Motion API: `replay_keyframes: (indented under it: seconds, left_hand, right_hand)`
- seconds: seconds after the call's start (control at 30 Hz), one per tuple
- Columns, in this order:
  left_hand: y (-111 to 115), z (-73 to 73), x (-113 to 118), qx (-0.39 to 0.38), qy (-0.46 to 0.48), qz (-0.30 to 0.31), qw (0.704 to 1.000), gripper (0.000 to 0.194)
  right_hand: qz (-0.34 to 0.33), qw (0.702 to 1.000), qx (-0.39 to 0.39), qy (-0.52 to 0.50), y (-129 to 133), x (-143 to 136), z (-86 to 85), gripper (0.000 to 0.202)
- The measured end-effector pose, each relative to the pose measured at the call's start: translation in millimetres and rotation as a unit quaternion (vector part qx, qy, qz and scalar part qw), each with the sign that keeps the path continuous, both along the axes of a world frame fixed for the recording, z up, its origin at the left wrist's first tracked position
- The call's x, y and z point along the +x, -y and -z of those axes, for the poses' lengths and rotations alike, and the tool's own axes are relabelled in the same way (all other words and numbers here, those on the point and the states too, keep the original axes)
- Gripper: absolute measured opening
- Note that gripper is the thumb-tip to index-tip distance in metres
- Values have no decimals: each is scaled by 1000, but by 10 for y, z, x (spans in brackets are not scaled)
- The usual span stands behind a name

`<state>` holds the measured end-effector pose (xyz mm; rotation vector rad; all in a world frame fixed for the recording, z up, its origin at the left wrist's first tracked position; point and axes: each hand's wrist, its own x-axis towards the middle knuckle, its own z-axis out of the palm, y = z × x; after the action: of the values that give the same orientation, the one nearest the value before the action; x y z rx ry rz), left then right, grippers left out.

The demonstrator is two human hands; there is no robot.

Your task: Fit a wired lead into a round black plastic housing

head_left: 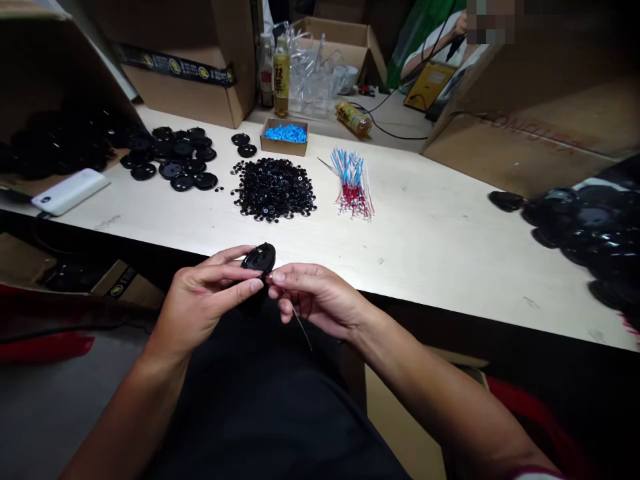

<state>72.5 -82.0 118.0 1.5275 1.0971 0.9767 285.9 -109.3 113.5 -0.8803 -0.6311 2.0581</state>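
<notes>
Just below the table's front edge, my left hand [205, 300] grips a black round plastic disc [260, 257] between thumb and fingers. My right hand [313, 297] meets it at the fingertips and pinches a thin wire [301, 327] that hangs down over my lap. On the pale table [425, 233] beyond lie a heap of small black rings [273, 189], a bundle of blue, white and red wires [353, 183] and a small cardboard tray of blue bits [285, 135].
Black discs [173, 160] lie at the back left, more spill from an open box [45, 143] and pile at the right [590, 227]. A white power bank [70, 191], bottles [281, 77], cardboard boxes and another person [440, 40] at the far back.
</notes>
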Motion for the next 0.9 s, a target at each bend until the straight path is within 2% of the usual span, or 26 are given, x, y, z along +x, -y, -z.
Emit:
replay_keyframes:
  seconds: [0.27,0.33,0.43,0.5,0.6,0.73,0.8,0.9]
  left_hand:
    - [-299,143,23,-27,9,-25,999,17]
    - [-373,182,-1,-30,10,-30,999,17]
    - [-456,236,-32,-46,18,-34,998,17]
    - [-494,268,-46,-58,27,-44,997,18]
    - [-537,313,-67,-72,40,-55,995,19]
    - [-572,349,-117,-83,47,-51,994,18]
    - [-583,354,-143,-84,47,-48,994,17]
    - [-593,352,-171,-82,47,-45,995,16]
  right_hand:
    - [53,998,-23,-31,-165,-54,219,32]
    - [71,997,-3,3,-209,-61,231,31]
    - [103,982,81,138,-258,-80,222,32]
    - [125,945,159,255,-281,-102,205,31]
    - [145,859,282,402,-319,-142,180,24]
    - [140,755,408,495,-399,-181,161,19]
    - [129,723,444,513,-442,-191,148,14]
    - [110,709,464,520,-492,-200,112,12]
